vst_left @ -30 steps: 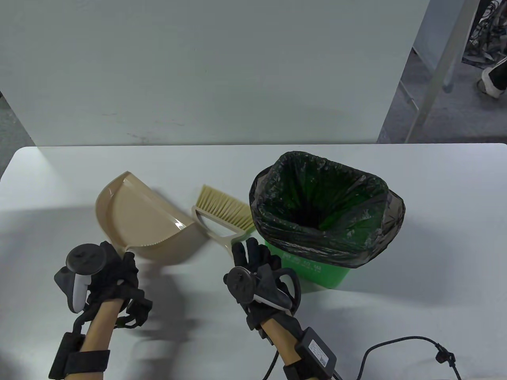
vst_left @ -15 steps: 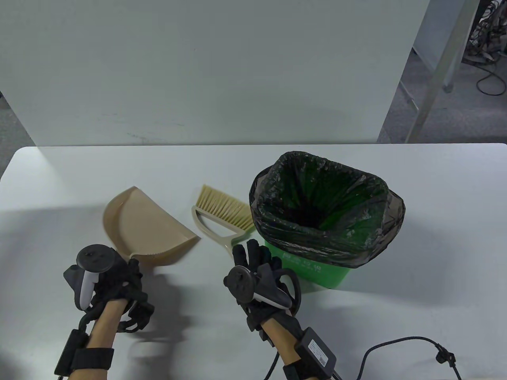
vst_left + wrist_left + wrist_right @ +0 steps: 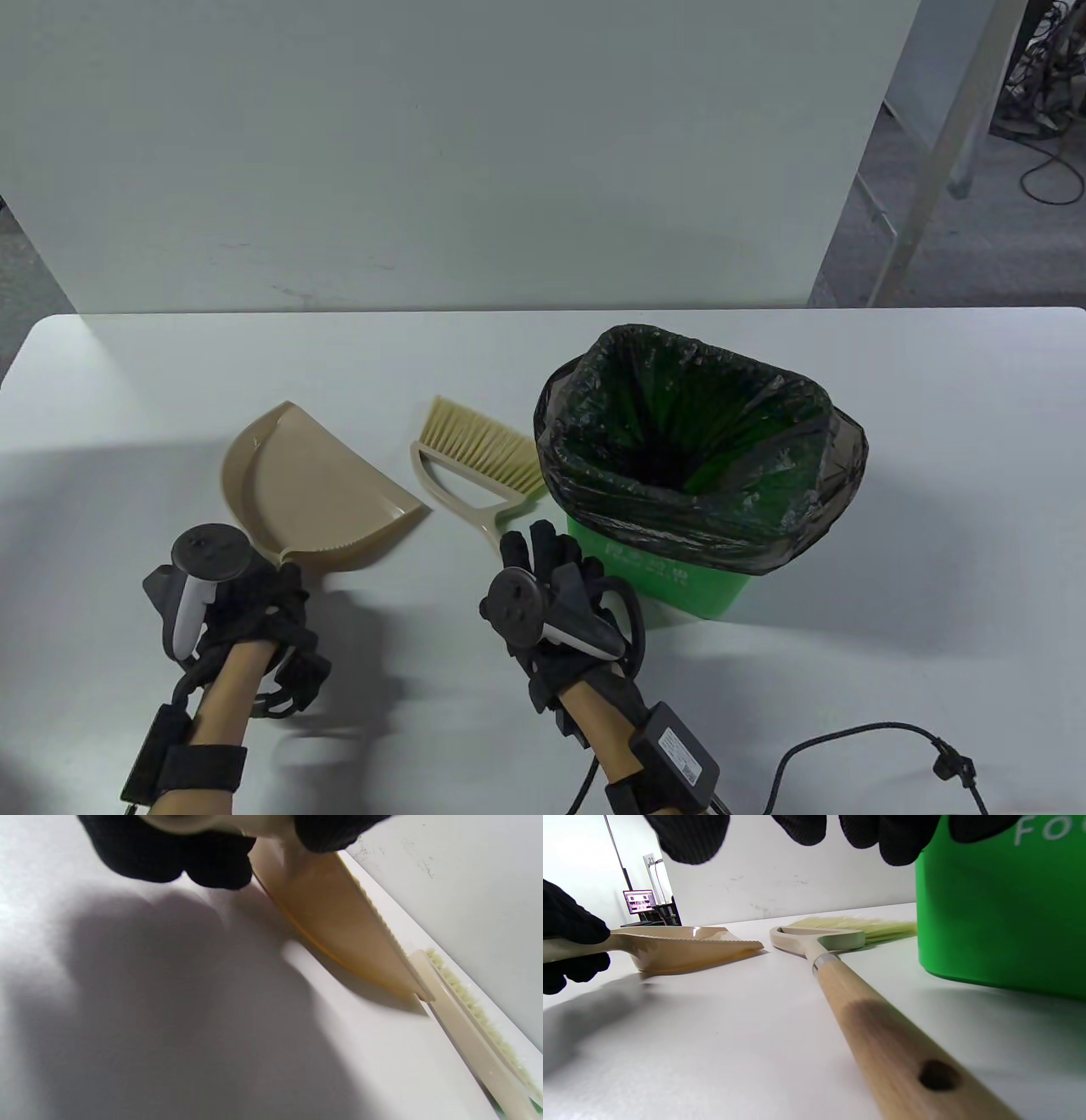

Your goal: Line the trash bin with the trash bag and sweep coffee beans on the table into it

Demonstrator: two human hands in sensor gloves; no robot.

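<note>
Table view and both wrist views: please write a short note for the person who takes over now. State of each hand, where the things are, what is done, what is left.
Left hand: grips the handle of the dustpan, which sits on the table.
Right hand: open, fingers hang above the brush handle, not gripping it.
Brush lies flat between the dustpan and the trash bin; its bristles point away from the person.
Done: the trash bag lines the bin, edges folded over the rim.
Coffee beans: none visible on the table in any view.
Left: probably take the brush, find any beans, sweep them into the dustpan, empty it into the bin.

Green trash bin point(image 3: 679, 586) upright, black trash bag point(image 3: 585, 475) lining rim.
</note>
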